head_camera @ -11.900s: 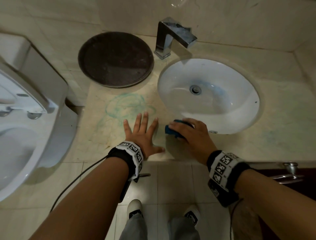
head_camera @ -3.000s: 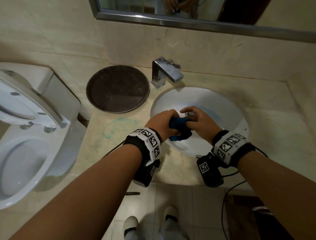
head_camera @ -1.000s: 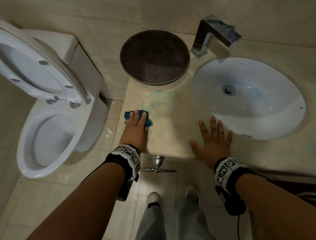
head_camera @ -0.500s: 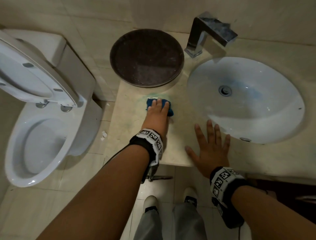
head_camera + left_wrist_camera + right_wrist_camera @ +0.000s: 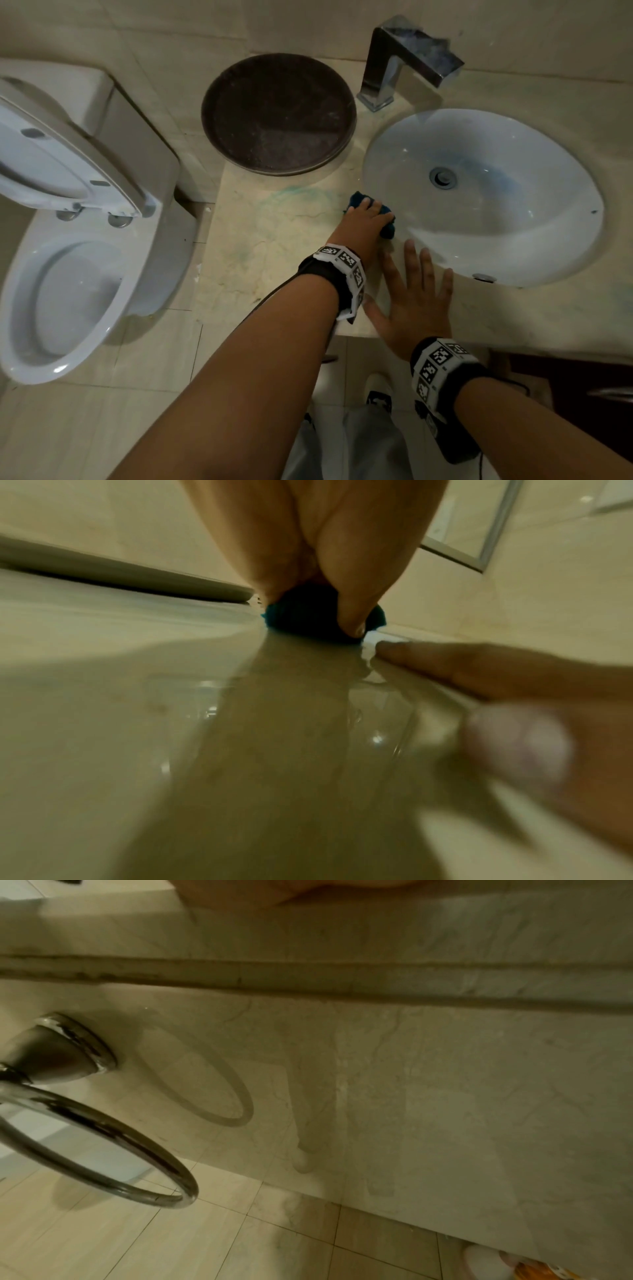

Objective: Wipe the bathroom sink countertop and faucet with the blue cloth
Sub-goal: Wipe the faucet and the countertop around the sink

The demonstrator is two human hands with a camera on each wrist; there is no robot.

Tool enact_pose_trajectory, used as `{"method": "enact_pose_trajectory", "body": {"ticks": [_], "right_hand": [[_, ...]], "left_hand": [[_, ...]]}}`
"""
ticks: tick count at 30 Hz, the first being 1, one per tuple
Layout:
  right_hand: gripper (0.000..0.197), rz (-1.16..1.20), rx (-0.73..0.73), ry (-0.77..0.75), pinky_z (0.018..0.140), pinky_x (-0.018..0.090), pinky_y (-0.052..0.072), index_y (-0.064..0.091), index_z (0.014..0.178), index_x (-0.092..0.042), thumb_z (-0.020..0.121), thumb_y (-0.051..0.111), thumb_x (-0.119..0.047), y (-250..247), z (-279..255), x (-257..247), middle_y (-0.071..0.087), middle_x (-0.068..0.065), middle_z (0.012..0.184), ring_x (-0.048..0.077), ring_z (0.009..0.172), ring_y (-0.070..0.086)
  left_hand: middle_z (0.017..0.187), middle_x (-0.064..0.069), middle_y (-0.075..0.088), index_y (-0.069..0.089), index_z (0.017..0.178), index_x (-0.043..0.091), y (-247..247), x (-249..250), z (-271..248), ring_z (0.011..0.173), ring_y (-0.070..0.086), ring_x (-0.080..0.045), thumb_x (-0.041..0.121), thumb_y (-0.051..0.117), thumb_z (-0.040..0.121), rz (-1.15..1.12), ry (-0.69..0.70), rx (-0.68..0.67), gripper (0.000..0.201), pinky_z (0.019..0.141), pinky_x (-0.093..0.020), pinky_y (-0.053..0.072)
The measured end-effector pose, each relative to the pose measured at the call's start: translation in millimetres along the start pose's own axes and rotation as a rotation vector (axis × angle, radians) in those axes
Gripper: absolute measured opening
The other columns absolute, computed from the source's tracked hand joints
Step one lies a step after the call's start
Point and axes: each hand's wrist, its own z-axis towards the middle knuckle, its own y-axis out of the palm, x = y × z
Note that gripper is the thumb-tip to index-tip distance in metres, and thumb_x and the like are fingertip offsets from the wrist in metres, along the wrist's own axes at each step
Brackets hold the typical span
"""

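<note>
A bunched blue cloth (image 5: 387, 231) lies on the beige countertop (image 5: 267, 246) right at the left rim of the white sink (image 5: 513, 240). My left hand (image 5: 364, 222) covers it, fingers curved over it, pressing it onto the stone. In the left wrist view the cloth (image 5: 308, 615) bulges under the palm (image 5: 308, 534) with the thumb tip beside it. My right hand (image 5: 414, 291) lies flat with spread fingers on the counter's front edge, just behind the left wrist. The chrome faucet (image 5: 400, 58) stands at the back, untouched.
A round dark brown tray (image 5: 277, 113) sits at the counter's back left. Faint green smears (image 5: 294, 197) mark the stone in front of it. A toilet (image 5: 68, 291) with raised lid stands to the left. A chrome towel ring (image 5: 103, 1137) hangs below the counter front.
My left hand has slid the cloth from the counter's left edge, up past the green smear, then right to the sink rim. The right hand stays flat on the front edge.
</note>
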Motion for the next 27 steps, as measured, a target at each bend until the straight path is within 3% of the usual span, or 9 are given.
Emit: {"method": "enact_pose_trajectory", "body": {"ticks": [3, 6, 9, 12, 17, 19, 23, 27], "right_hand": [[0.079, -0.014, 0.013, -0.003, 0.113, 0.057, -0.004, -0.005, 0.146, -0.038, 0.077, 0.010, -0.073, 1.3, 0.1, 0.7, -0.014, 0.001, 0.157, 0.025, 0.145, -0.009], [0.078, -0.005, 0.016, -0.008, 0.113, 0.057, -0.006, -0.007, 0.145, -0.039, 0.078, 0.011, -0.073, 0.9, -0.2, 1.0, -0.015, 0.001, 0.157, 0.025, 0.145, -0.010], [0.078, 0.002, 0.008, -0.011, 0.112, 0.056, -0.008, -0.010, 0.145, -0.041, 0.076, 0.008, -0.073, -1.0, -1.5, 0.7, -0.019, 0.000, 0.156, 0.024, 0.144, -0.013], [0.079, 0.002, -0.028, -0.010, 0.112, 0.056, -0.010, -0.014, 0.144, -0.041, 0.074, 0.004, -0.074, -3.7, -1.8, 0.2, -0.025, -0.002, 0.154, 0.023, 0.143, -0.018], [0.080, -0.002, -0.065, -0.007, 0.113, 0.056, -0.011, -0.019, 0.142, -0.042, 0.073, 0.001, -0.075, -6.3, -2.1, 0.4, -0.031, -0.003, 0.152, 0.022, 0.142, -0.022], [0.080, 0.005, -0.063, -0.008, 0.113, 0.055, -0.011, -0.018, 0.142, -0.042, 0.073, 0.002, -0.075, -6.5, -1.9, 0.3, -0.030, -0.003, 0.152, 0.021, 0.142, -0.022], [0.079, 0.000, -0.063, -0.011, 0.113, 0.055, -0.011, -0.017, 0.143, -0.042, 0.074, 0.003, -0.075, -5.9, -1.0, 0.6, -0.029, -0.003, 0.153, 0.022, 0.143, -0.021], [0.079, -0.001, -0.044, -0.011, 0.113, 0.056, -0.009, -0.015, 0.143, -0.042, 0.074, 0.005, -0.074, -5.1, -1.0, 1.2, -0.026, -0.003, 0.154, 0.022, 0.143, -0.018]], "left_hand": [[0.153, -0.009, 0.024, 0.035, 0.144, 0.017, -10.8, 2.6, -4.1, 0.142, 0.020, -0.026, 0.005, 0.041, 0.097, -0.010, 0.014, -0.007, 0.049, 0.112, -0.035, 0.019], [0.142, -0.010, 0.042, 0.046, 0.137, 0.014, -13.5, -3.4, -23.3, 0.127, 0.043, -0.028, 0.009, 0.042, 0.097, -0.082, 0.017, 0.119, 0.040, 0.102, -0.029, 0.031], [0.139, -0.012, 0.048, 0.055, 0.129, 0.011, -11.8, -22.1, -53.1, 0.133, 0.039, -0.026, 0.010, 0.047, 0.093, -0.272, -0.026, 0.282, 0.036, 0.107, -0.024, 0.022], [0.146, -0.014, 0.040, 0.052, 0.131, 0.010, -20.9, -50.9, -83.2, 0.140, 0.029, -0.025, 0.009, 0.045, 0.093, -0.288, -0.125, 0.368, 0.039, 0.109, -0.022, 0.015], [0.153, -0.009, 0.027, 0.044, 0.137, 0.010, -17.5, -95.2, -117.4, 0.143, 0.017, -0.025, 0.003, 0.041, 0.095, 0.036, -0.300, 0.161, 0.043, 0.115, -0.040, 0.016], [0.157, -0.011, 0.013, 0.034, 0.143, 0.014, -7.4, -102.8, -124.2, 0.145, 0.010, -0.028, 0.001, 0.041, 0.095, 0.012, -0.364, 0.120, 0.050, 0.117, -0.044, 0.015], [0.158, -0.013, -0.003, 0.014, 0.149, 0.013, 7.9, -97.8, -122.0, 0.145, 0.012, -0.029, -0.001, 0.039, 0.095, -0.262, -0.471, 0.300, 0.061, 0.115, -0.037, 0.022], [0.157, -0.013, -0.011, 0.009, 0.150, 0.011, 9.6, -102.9, -110.2, 0.143, 0.015, -0.032, -0.001, 0.044, 0.094, -0.218, -0.490, 0.320, 0.067, 0.113, -0.038, 0.027]]}}
